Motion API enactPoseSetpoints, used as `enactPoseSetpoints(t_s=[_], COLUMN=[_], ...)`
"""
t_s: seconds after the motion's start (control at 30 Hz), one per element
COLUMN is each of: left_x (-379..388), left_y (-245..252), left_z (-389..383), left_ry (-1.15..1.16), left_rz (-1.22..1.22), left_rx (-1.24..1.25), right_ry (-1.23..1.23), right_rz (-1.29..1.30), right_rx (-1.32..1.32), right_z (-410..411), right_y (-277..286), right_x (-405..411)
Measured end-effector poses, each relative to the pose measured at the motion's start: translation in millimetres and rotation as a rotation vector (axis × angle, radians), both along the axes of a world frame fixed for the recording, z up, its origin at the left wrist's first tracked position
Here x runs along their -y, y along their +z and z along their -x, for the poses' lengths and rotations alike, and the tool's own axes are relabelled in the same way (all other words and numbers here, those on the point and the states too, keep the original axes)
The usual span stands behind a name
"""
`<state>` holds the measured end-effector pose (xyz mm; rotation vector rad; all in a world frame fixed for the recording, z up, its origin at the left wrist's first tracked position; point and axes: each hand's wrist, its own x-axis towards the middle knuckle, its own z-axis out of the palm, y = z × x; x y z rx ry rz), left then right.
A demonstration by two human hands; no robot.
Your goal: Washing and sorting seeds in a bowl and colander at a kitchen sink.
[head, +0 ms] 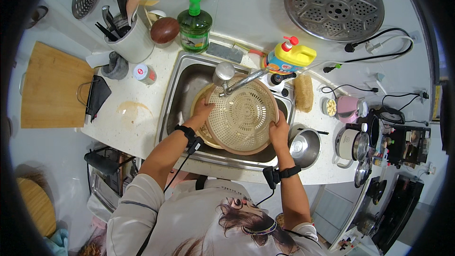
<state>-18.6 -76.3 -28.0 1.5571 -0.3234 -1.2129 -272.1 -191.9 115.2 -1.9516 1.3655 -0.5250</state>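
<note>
A round, perforated plastic colander (241, 117) is held by its rim over the stainless steel sink (183, 78), beneath the metal faucet (249, 80). My left hand (202, 112) grips its left side, and my right hand (279, 129) grips its lower right rim. Partly hidden under the colander is a yellowish basin (195, 101) in the sink; small pale bits show at its lower left, too small to identify. Inside the colander only the perforated bottom can be made out.
Right of the sink stands a steel bowl (305, 148). Behind it are a yellow detergent bottle (298, 55) and a loofah (303, 92). A green pump bottle (194, 28) and a lidded jar (144, 74) stand at the left. A wooden cutting board (55, 89) lies far left.
</note>
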Motion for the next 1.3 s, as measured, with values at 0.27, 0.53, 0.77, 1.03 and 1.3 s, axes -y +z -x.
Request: enactPoseSetpoints(t_s=[0.27, 0.53, 0.77, 1.03, 1.3], left_x=[-25, -49, -49, -50, -54], left_y=[22, 25, 15, 39, 35], left_z=[-37, -4, 13, -4, -8], left_ry=[-0.332, -0.189, -0.044, -0.121, -0.064], left_rz=[-0.226, -0.172, -0.21, -0.238, -0.238], left_rx=[-0.277, -0.219, -0.235, -0.133, -0.206], right_ry=[-0.044, 0.505, 0.847, 0.928, 1.204], right_rz=[-0.233, 0.131, 0.469, 0.112, 0.159], right_rx=[0.041, 0.049, -0.186, -0.346, -0.271], right_z=[5, -72, -100, -61, -67], right_y=[-27, -70, -141, -99, -127], right_x=[25, -21, -62, -36, -66])
